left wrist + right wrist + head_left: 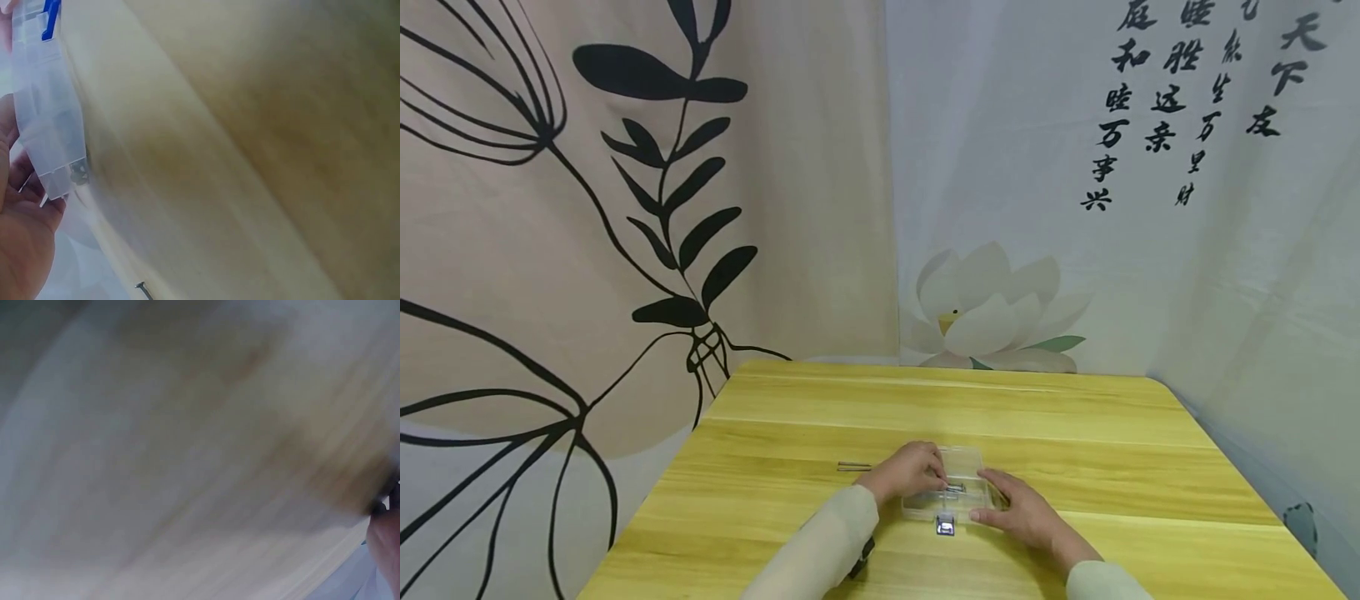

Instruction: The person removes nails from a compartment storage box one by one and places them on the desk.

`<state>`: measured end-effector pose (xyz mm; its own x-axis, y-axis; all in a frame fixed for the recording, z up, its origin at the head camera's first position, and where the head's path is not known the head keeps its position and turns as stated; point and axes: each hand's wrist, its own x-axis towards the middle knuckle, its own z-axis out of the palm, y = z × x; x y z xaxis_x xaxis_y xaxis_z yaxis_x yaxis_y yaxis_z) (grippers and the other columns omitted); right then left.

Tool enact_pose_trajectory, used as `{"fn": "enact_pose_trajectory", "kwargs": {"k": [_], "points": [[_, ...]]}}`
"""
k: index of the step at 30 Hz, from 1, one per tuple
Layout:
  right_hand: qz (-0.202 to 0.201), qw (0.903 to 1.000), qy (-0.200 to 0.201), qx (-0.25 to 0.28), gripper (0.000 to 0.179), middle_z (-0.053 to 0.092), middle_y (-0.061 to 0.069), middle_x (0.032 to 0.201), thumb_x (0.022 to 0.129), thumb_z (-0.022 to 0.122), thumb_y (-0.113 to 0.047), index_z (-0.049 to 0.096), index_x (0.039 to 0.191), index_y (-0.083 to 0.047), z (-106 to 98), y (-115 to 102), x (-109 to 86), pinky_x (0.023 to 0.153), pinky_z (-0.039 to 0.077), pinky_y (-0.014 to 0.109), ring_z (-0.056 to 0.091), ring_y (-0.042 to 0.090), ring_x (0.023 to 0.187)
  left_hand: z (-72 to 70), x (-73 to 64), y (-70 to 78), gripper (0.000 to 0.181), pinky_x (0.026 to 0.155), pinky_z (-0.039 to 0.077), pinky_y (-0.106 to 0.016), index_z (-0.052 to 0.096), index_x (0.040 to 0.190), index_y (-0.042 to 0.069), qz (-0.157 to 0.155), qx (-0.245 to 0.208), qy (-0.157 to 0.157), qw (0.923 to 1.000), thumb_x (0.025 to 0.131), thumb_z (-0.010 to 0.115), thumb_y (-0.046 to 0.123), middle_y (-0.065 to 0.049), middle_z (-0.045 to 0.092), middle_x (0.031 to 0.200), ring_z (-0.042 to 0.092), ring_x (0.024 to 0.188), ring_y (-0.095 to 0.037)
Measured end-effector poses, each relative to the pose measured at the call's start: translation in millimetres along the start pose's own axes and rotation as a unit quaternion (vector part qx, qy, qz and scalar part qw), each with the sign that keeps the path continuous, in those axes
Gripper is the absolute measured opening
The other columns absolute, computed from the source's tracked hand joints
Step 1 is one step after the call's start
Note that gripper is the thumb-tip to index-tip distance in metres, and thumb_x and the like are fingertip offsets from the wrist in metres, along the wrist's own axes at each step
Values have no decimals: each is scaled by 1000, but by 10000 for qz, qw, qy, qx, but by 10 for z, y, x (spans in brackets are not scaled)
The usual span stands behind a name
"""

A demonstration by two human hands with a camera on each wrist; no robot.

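One clear plastic box [917,504] sits in front of you on the wood-grain table [790,417], small metal pieces [956,488] inside it and a dark-edged square piece [945,524] at its near edge. Your left hand [908,469] has its fingertips bunched down at those metal pieces, can't tell if it's pinching one; your right hand [1028,512] holds the box's right end, thumb near side, fingers far side. Further out, thin metal rods [852,467] lie left of your left hand, printed curtain [820,183] behind the table.
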<state>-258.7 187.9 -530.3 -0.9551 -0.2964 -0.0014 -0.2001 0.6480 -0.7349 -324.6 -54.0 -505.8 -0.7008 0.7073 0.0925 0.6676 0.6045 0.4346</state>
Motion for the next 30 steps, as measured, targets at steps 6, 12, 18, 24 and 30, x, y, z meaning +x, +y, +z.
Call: {"fn": "enact_pose_trajectory", "kwargs": {"k": [6, 12, 18, 24, 30], "points": [[2, 10000, 35, -29, 77, 43, 22, 148, 83, 79, -42, 49, 146, -7, -3, -15, -10, 107, 27, 64, 35, 48, 136, -45, -7, 29, 7, 79, 48, -20, 78, 84, 13, -189, -713, 143, 9972, 90, 75, 14, 12, 63, 90, 57, 86, -2], [9, 9999, 49, -111, 77, 43, 22, 149, 84, 78, -44, 49, 146, -8, -4, -14, -6, 107, 27, 64, 35, 48, 136, -91, -8, 37, 9, 76, 49, -21, 75, 81, 16, -407, -861, 380, 9947, 90, 74, 14, 14, 61, 85, 55, 81, -1], [8, 9999, 46, -125, 78, 43, 22, 148, 83, 78, -44, 49, 146, -8, 1, -4, -6, 108, 27, 63, 36, 48, 136, -179, -29, 3, 9, 65, 47, -21, 75, 84, 10, -572, -1168, 532, 9901, 90, 70, 7, 12, 63, 76, 52, 67, -3], [-28, 9999, 61, -126, 79, 43, 22, 148, 83, 78, -45, 48, 146, -8, 2, 3, -3, 108, 27, 64, 35, 48, 136, -255, -73, -106, 9, 65, 47, -23, 76, 89, 7, -665, -1325, 610, 9871, 92, 67, 7, 11, 64, 75, 51, 66, -5], [-28, 9998, 97, -168, 80, 42, 22, 149, 83, 78, -47, 48, 147, -9, 0, 6, -13, 108, 26, 64, 35, 49, 136, -324, -129, -227, 9, 63, 46, -24, 75, 91, 5, -748, -1328, 645, 9862, 93, 67, 10, 10, 63, 76, 50, 65, -6]]}}
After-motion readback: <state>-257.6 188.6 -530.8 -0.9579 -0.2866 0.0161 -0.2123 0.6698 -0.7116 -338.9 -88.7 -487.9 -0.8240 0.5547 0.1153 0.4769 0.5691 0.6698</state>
